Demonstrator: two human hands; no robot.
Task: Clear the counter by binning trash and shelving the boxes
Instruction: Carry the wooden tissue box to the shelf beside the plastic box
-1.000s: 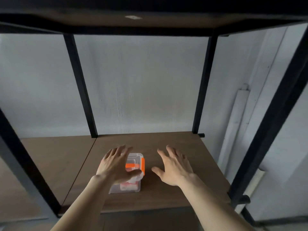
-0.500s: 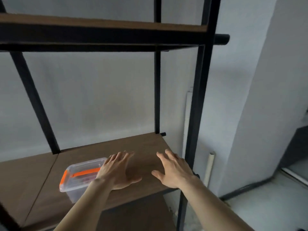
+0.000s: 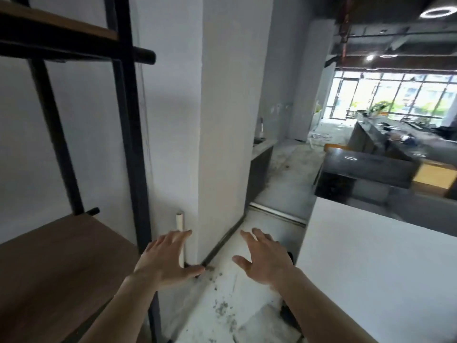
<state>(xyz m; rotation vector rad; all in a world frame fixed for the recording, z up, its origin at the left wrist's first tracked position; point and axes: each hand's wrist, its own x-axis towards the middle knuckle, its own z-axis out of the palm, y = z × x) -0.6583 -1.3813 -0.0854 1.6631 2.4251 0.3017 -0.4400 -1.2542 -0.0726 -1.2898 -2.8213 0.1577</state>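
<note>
My left hand (image 3: pixel 166 261) and my right hand (image 3: pixel 263 258) are both held out in front of me at waist height, fingers spread, holding nothing. The brown wooden shelf board (image 3: pixel 57 266) of the black metal rack (image 3: pixel 131 144) lies at the lower left, just left of my left hand. The clear box with the orange lid is out of view. A white counter surface (image 3: pixel 371 276) fills the lower right, to the right of my right hand.
A white pillar (image 3: pixel 227 120) stands straight ahead, with a white pipe (image 3: pixel 180 224) leaning at its base. A dusty floor passage (image 3: pixel 284 179) runs on past the pillar to dark counters (image 3: pixel 366 167) and bright windows.
The view has swung right, away from the shelf. My left hand came off the clear box, which stayed on the shelf board and left the frame. Both hands stay open.
</note>
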